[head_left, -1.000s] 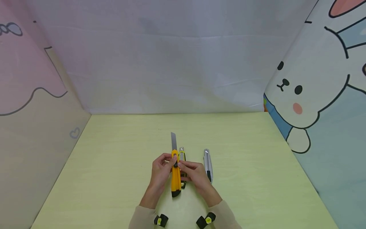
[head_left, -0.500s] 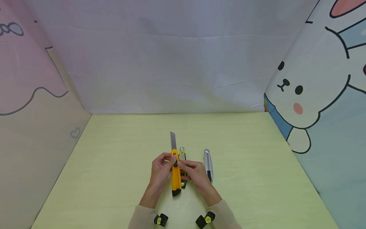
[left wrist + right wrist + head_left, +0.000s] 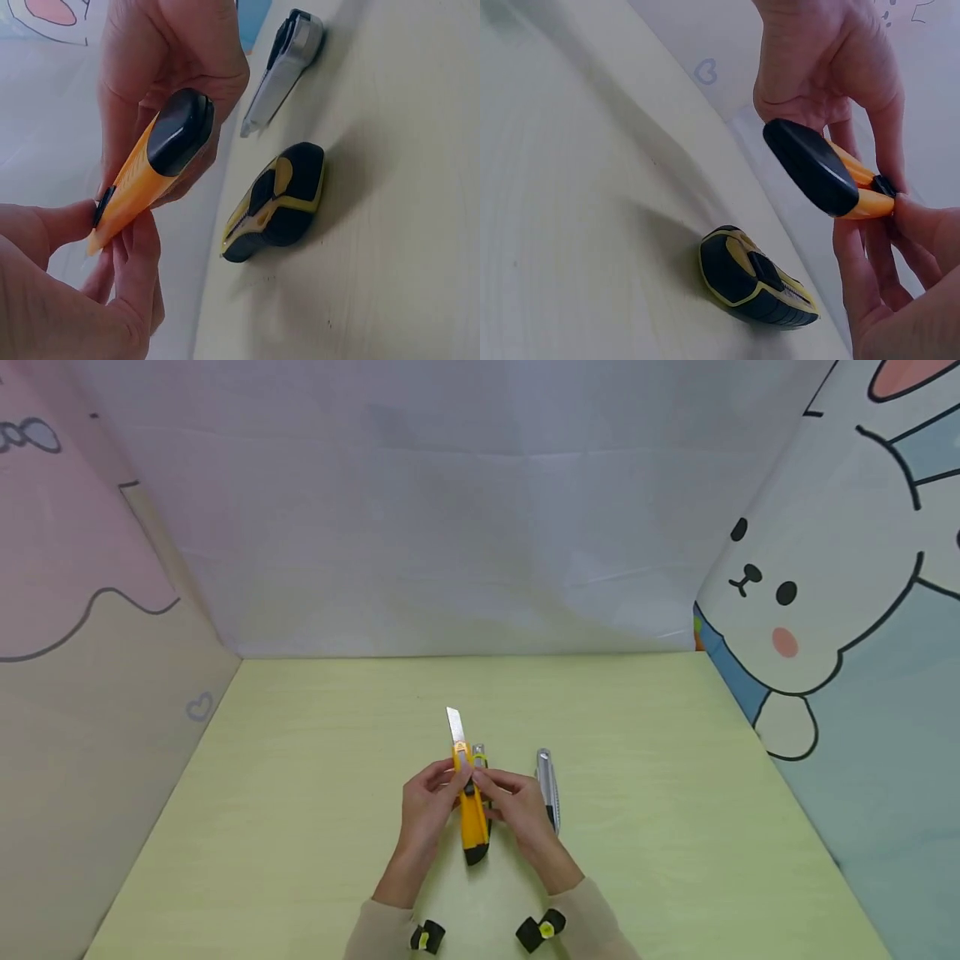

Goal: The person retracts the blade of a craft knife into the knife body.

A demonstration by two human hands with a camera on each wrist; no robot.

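A yellow utility knife [image 3: 473,822] with a black end cap is held up above the table between both hands, its blade [image 3: 455,725] out and pointing away from me. My left hand [image 3: 426,808] pinches it from the left, thumb by the black slider [image 3: 105,205]. From the other side my right hand [image 3: 525,812] grips it, its thumb also close to the slider. Beneath lies a black-and-yellow utility knife [image 3: 277,201], mostly hidden by the held one in the head view. To the right, a silver utility knife [image 3: 548,781] lies on the table, partly behind the right hand.
The pale wooden table [image 3: 315,760] spreads around the hands. A whitish cloth wall [image 3: 465,543] stands along its back edge, with printed cartoon panels [image 3: 810,635] on both sides. Black straps [image 3: 427,937] sit at both wrists.
The yellow knife has tilted, its capped end swinging right and slightly away from me. Its blade now catches more light and looks shorter. Both hands shifted slightly with it; the other knives stay put.
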